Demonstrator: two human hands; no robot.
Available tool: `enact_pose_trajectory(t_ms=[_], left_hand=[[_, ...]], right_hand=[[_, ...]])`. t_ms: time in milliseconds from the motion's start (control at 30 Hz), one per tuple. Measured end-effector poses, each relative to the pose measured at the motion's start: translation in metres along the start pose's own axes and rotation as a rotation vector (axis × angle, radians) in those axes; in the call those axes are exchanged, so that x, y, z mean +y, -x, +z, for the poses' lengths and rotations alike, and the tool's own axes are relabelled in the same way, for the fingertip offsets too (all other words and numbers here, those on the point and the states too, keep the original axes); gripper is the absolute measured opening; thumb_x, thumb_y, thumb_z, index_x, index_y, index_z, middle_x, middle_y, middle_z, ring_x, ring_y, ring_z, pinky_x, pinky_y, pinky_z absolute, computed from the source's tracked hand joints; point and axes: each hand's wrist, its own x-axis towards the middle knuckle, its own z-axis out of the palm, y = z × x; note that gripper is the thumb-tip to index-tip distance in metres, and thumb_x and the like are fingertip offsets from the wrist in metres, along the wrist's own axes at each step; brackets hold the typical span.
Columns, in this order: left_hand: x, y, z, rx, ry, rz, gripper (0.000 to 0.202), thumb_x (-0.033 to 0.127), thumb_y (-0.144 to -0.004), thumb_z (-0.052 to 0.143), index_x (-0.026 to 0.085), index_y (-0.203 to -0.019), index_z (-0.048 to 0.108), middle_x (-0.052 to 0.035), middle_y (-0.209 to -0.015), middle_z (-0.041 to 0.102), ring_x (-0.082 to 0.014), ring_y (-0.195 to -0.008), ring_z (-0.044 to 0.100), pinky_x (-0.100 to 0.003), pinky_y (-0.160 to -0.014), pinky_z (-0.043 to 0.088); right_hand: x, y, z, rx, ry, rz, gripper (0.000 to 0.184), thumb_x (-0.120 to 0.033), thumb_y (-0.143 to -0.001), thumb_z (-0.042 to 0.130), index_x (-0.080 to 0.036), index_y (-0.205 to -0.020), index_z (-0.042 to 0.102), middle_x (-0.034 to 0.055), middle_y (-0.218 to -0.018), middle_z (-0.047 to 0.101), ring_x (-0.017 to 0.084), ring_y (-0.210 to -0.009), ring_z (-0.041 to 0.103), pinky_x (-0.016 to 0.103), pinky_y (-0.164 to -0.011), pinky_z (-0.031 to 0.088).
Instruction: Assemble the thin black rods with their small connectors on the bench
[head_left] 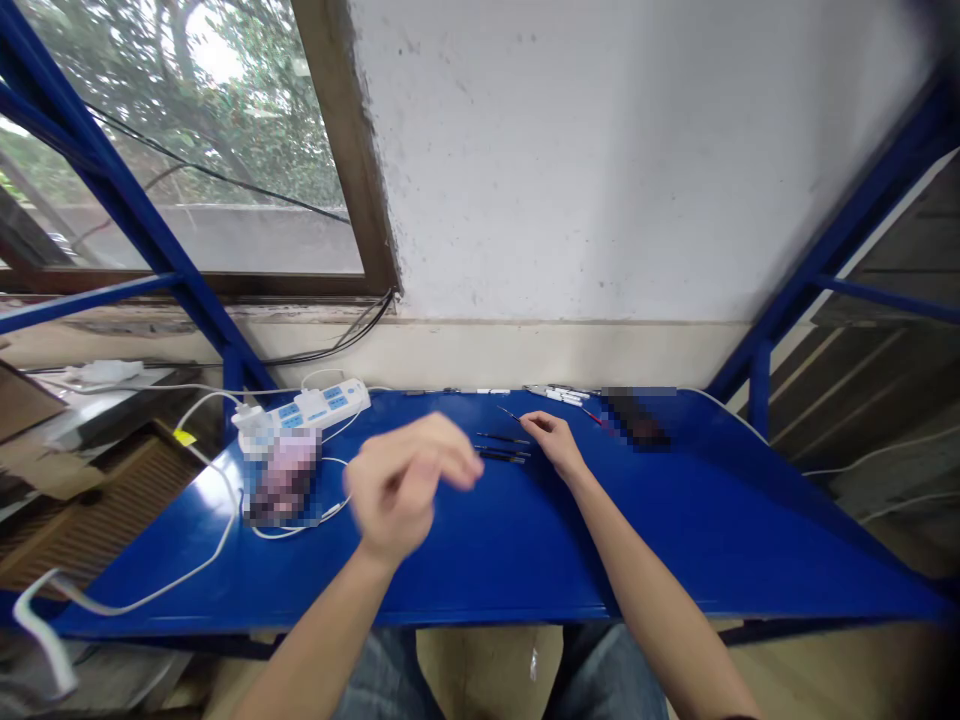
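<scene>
My right hand (552,440) pinches a thin dark pen-like stick (508,412) near the back of the blue table. Its tip points left and away from me; its exact kind is too small to tell. My left hand (409,485) hangs above the table, smeared by motion, with its fingers bent inward. Whether anything is in it I cannot make out. Between the two hands, several slim black pen-like sticks (504,438) lie side by side on the table, partly behind my left fingertips.
White pens (562,396) lie along the table's back edge, beside a blurred-out dark object (637,418). A white power strip (322,405) with plugs and a blurred-out pink object (289,475) sit at left. A white cable (217,540) crosses the blue table (675,530). Blue frame posts flank both sides.
</scene>
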Motion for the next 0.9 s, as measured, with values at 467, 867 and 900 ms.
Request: enact_pose_trajectory(t_ms=[467,867,900], left_hand=[[-0.059,-0.026,0.090,-0.248,0.540,-0.316,0.029,0.038,-0.077,0.065,0.015,-0.094,0.066,-0.0055,-0.081,0.068,-0.0167,-0.077,0.065,-0.030,-0.076,0.052],[-0.067,-0.022,0.092,-0.257,0.588,-0.384,0.046,0.038,-0.074,0.066,0.016,-0.112,0.055,-0.0001,-0.072,0.063,-0.0142,-0.065,0.062,-0.026,-0.061,0.049],[-0.068,-0.023,0.092,-0.226,0.556,-0.380,0.045,0.038,-0.076,0.064,0.016,-0.114,0.054,0.0006,-0.072,0.063,-0.0137,-0.064,0.062,-0.025,-0.061,0.049]], right_hand=[[-0.003,0.007,0.015,-0.083,0.235,-0.196,0.020,-0.037,-0.079,0.056,-0.020,-0.078,0.069,0.0040,-0.078,0.067,0.017,-0.069,0.055,0.029,-0.067,0.042],[-0.006,0.011,0.015,-0.147,0.413,-0.310,0.012,-0.023,-0.081,0.054,-0.023,-0.075,0.064,0.0022,-0.071,0.062,0.018,-0.070,0.053,0.030,-0.068,0.040],[-0.004,0.009,0.013,-0.119,0.439,-0.306,0.012,-0.023,-0.080,0.054,-0.022,-0.074,0.064,0.0025,-0.070,0.061,0.018,-0.069,0.053,0.030,-0.069,0.040]])
